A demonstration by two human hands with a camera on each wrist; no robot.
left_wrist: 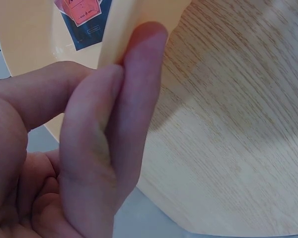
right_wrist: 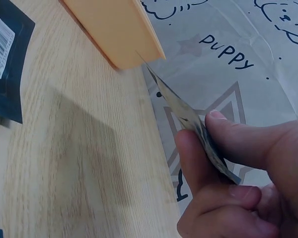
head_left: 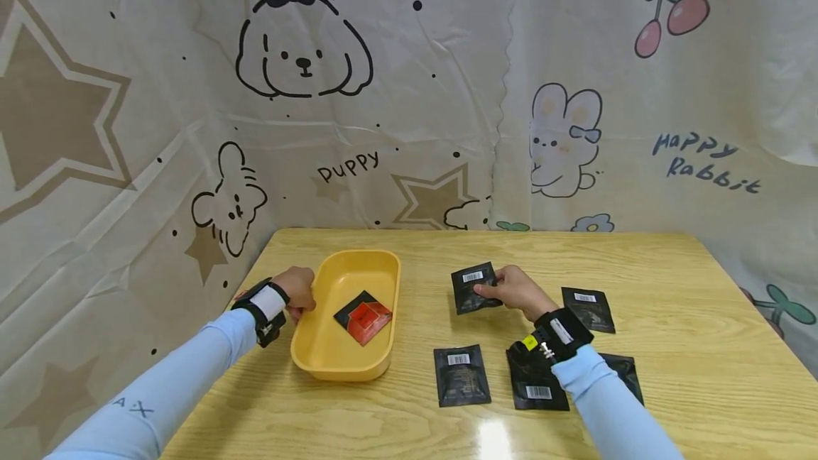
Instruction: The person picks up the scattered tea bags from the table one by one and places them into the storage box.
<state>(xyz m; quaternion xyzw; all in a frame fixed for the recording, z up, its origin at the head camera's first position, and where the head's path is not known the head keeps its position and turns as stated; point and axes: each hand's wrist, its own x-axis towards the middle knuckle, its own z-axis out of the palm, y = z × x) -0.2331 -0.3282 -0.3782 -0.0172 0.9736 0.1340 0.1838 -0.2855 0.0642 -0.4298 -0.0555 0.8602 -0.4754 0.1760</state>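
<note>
My left hand (head_left: pixel 297 290) pinches the left rim of a yellow plastic tub (head_left: pixel 346 368), thumb and fingers on either side of its wall in the left wrist view. Inside the tub lies a red and black sachet (head_left: pixel 364 318). To the right of the tub, my right hand (head_left: pixel 520 291) pinches a black sachet (head_left: pixel 473 288) with a white barcode label by its right edge. The right wrist view shows this sachet (right_wrist: pixel 181 111) edge-on, held above the table between thumb and fingers.
Other black sachets lie on the wooden table (head_left: pixel 690 289): one at the front middle (head_left: pixel 461 376), one under the right wrist (head_left: pixel 538 383), one at the right (head_left: pixel 588 309), and one partly hidden by the right sleeve (head_left: pixel 625 375). A patterned curtain (head_left: pixel 409 91) hangs behind the table.
</note>
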